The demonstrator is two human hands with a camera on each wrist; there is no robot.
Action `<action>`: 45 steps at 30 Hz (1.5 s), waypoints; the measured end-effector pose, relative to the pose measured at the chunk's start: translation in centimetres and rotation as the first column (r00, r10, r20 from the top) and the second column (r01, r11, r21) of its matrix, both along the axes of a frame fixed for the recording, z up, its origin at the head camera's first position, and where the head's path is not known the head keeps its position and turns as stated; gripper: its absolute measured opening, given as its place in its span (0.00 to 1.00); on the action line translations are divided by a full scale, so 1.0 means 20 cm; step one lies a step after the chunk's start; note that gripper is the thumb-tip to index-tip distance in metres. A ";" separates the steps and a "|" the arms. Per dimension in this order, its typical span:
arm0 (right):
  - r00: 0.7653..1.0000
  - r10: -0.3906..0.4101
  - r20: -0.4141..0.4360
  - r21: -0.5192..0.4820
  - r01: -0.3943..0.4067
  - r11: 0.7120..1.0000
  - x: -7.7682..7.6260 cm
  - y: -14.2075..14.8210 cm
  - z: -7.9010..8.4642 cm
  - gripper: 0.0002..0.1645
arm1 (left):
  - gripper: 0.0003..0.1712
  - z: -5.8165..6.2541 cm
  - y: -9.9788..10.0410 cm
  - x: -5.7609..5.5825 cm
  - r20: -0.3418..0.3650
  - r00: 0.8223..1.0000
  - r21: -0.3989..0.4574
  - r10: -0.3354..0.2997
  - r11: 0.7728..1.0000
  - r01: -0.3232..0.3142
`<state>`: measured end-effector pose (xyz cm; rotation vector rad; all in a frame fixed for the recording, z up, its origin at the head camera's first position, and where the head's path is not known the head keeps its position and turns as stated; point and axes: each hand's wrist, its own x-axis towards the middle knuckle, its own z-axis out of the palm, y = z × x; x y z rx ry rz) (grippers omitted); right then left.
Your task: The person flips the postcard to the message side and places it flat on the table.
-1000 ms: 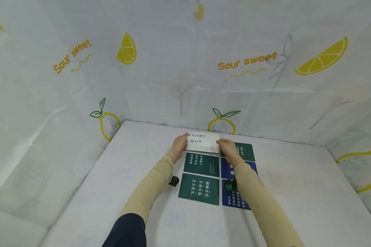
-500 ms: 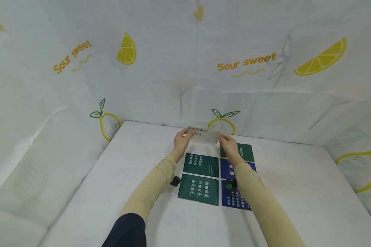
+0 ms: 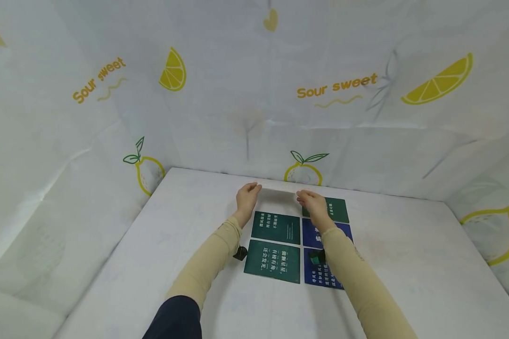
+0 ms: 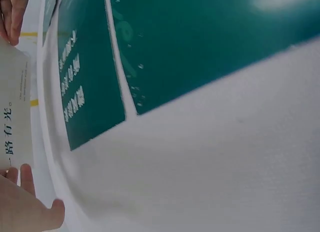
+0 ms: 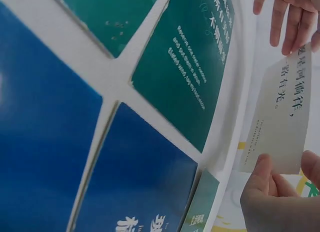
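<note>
A white card with dark Chinese text [image 5: 287, 111] is held up between both hands over the far part of the table. In the head view this card [image 3: 278, 189] shows almost edge-on, as a thin strip. At its left end my left hand [image 3: 247, 201] grips the edge with its fingertips. The opposite end is pinched by my right hand [image 3: 314, 206], fingers and thumb at the card's edge. Just nearer lies a dark green card [image 3: 275, 227] with white text. Another green card [image 3: 337, 209] is partly hidden behind the right hand.
A lower green card [image 3: 273, 261] and two blue cards, the middle one [image 3: 311, 233] and the near one [image 3: 322, 273], lie in the grid, partly covered by the right forearm. Dark wrist devices hang under both wrists. A lemon-print sheet [image 3: 220, 117] rises behind the white table [image 3: 186, 212].
The white card was face-up to the head camera, then tilted while lifted, and now stands nearly edge-on. Both hands still hold its ends; the cards on the table have not moved.
</note>
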<state>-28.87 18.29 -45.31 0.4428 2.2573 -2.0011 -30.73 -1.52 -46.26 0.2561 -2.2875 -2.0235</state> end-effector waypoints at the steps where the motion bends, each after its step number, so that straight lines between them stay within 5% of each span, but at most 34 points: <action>1: 1.000 0.010 0.007 0.009 -0.010 1.000 0.00 0.00 -0.01 0.31 | 0.22 -0.01 0.00 0.00 0.009 1.000 -0.011 -0.010 1.000 0.010; 8: 0.994 0.089 0.057 0.189 -0.098 0.977 0.01 0.02 -0.04 0.32 | 0.22 -0.06 -0.03 0.01 0.059 0.996 -0.153 -0.073 0.985 0.081; 17: 0.970 0.241 0.046 0.518 -0.229 0.824 0.02 0.04 -0.06 0.13 | 0.21 -0.07 -0.04 0.04 0.066 0.991 -0.347 -0.113 0.929 0.129; 26: 0.949 0.304 0.081 0.606 -0.289 0.741 0.02 0.04 -0.10 0.17 | 0.21 -0.11 -0.05 0.04 0.105 0.982 -0.475 -0.156 0.860 0.188; 32: 0.929 0.369 0.019 0.702 -0.275 0.657 0.02 0.02 -0.07 0.24 | 0.16 -0.11 -0.04 0.05 0.092 0.983 -0.541 -0.160 0.821 0.184; 40: 0.937 0.344 0.065 0.798 -0.256 0.545 0.02 -0.01 -0.06 0.10 | 0.19 -0.12 -0.03 0.04 0.091 0.983 -0.554 -0.162 0.812 0.185; 45: 0.939 0.336 0.078 0.807 -0.257 0.531 0.03 -0.01 -0.06 0.22 | 0.19 -0.13 -0.03 0.04 0.089 0.984 -0.563 -0.154 0.807 0.177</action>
